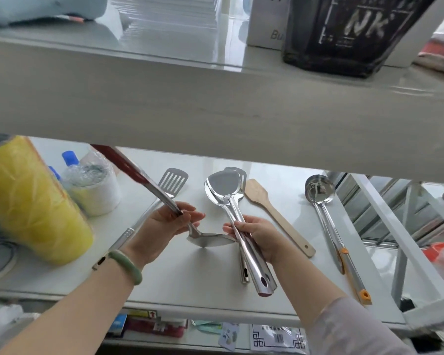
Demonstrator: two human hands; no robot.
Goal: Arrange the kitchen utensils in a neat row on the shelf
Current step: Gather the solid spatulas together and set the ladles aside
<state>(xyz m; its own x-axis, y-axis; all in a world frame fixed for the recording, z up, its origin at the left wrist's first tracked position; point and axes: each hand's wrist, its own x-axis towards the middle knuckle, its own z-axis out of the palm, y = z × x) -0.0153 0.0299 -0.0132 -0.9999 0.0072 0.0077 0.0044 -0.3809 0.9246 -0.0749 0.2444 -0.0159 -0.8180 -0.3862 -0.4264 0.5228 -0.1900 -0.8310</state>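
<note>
On the white middle shelf (190,283) lie a slotted steel turner (173,181), a wooden spatula (272,213) and a steel ladle (319,192) with an orange-tipped handle. My left hand (164,226) grips a steel spoon (210,240) by its neck; its dark red handle (121,160) points up and back to the left, and its bowl hangs low near the shelf. My right hand (256,234) is closed around the handles of steel spatulas (223,183), lifted off the shelf with their blades pointing away. Another steel handle (244,270) lies under them.
A yellow wrapped roll (28,201) and a wrapped white roll (95,190) with blue-capped bottles stand at the left. The upper shelf's edge (215,111) overhangs closely. A dark bag (349,34) sits on top. Packets lie on the lower shelf (215,331).
</note>
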